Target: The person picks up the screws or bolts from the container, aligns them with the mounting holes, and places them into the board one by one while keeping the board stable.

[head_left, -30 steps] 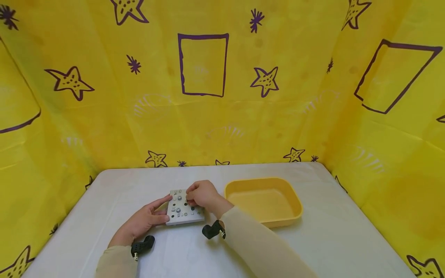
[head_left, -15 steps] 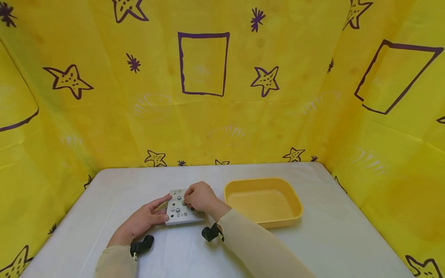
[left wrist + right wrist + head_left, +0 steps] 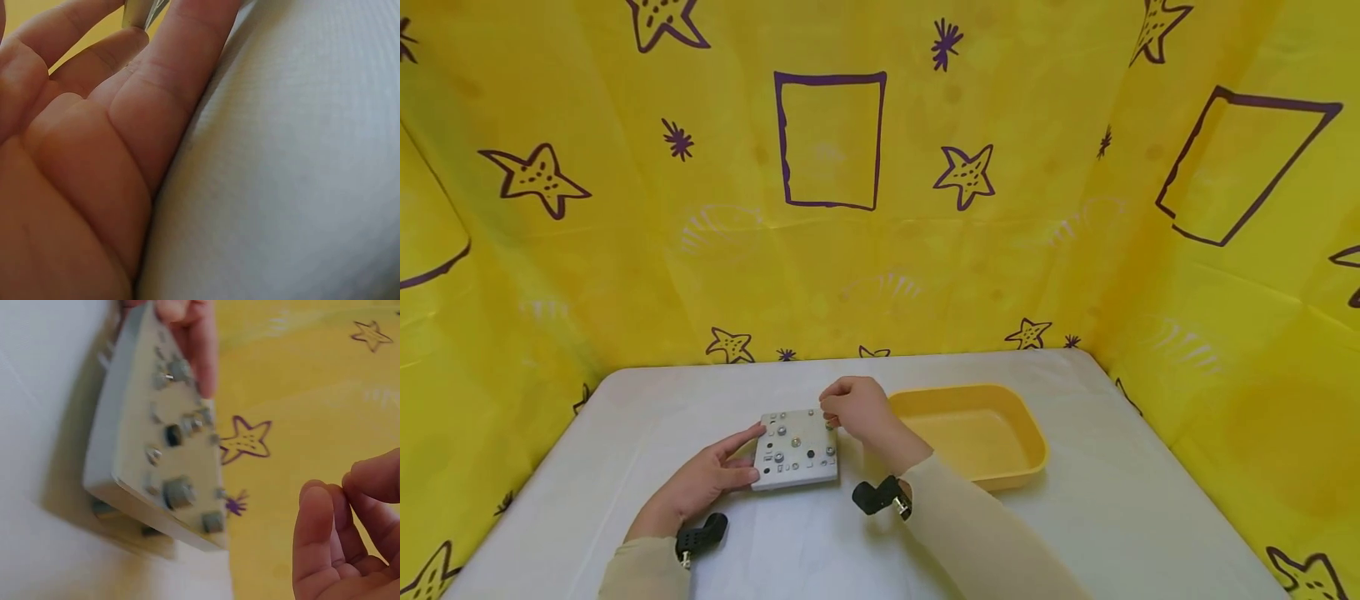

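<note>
A flat white board (image 3: 797,454) with several metal bolt-like pieces and dark round holes lies on the table. My left hand (image 3: 703,475) grips its left edge, thumb at the front corner and a finger farther back. A brassy piece (image 3: 796,442) stands near the board's middle. Over the back right corner is my right hand (image 3: 861,408). In the right wrist view its curled, relaxed fingers (image 3: 312,519) stay apart from the board (image 3: 131,456), and nothing shows between them. Metal ends protrude below the board there.
A yellow tray (image 3: 1037,454) stands to the right of the board, partly behind the right forearm. The white table (image 3: 685,387) is enclosed by a yellow curtain (image 3: 730,283) with drawn stars at the back and sides.
The right fingers, earlier at the board's middle, have moved right and back off it. A brassy piece now shows where a dark hole was. The left hand keeps its grip.
</note>
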The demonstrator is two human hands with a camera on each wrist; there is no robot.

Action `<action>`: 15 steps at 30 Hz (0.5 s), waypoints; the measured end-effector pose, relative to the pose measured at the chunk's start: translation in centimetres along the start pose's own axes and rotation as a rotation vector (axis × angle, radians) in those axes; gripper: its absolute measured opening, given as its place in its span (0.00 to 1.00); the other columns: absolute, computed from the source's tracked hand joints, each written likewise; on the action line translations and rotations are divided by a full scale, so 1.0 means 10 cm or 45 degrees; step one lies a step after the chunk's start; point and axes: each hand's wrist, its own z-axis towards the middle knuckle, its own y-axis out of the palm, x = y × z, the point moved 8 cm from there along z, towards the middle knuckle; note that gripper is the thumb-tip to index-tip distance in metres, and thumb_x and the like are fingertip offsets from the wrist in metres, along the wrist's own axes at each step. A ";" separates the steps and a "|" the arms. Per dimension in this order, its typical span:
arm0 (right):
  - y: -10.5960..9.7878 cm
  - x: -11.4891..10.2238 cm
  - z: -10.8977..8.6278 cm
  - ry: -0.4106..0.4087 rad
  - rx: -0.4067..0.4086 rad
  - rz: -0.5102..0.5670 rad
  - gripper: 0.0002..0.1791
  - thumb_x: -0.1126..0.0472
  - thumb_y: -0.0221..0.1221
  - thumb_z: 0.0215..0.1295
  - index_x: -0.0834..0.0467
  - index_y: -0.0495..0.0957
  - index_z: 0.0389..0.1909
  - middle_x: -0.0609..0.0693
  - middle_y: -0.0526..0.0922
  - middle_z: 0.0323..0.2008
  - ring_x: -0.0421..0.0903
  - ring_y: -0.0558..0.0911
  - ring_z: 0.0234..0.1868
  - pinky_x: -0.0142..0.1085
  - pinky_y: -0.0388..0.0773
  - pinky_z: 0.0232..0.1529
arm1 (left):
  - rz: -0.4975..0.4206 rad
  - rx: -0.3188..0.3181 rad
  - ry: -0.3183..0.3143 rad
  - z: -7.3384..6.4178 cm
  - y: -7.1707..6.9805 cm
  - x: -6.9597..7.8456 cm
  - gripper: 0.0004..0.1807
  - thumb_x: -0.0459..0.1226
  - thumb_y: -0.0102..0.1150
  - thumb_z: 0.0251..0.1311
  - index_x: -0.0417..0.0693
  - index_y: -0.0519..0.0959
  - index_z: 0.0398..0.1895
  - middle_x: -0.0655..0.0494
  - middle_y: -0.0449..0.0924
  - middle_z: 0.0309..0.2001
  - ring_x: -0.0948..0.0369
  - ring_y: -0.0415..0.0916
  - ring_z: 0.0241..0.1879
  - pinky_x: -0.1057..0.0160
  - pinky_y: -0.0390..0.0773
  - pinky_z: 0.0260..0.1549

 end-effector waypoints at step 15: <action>-1.20 -0.09 -0.42 -0.244 0.386 -0.568 0.19 0.58 0.59 0.69 0.56 0.79 0.59 0.54 0.78 0.53 0.53 0.77 0.51 0.48 0.78 0.49 | 0.352 0.126 0.015 -0.09 -0.10 0.18 0.38 0.51 0.67 0.61 0.54 0.67 0.73 0.42 0.71 0.66 0.50 0.77 0.53 0.43 0.74 0.54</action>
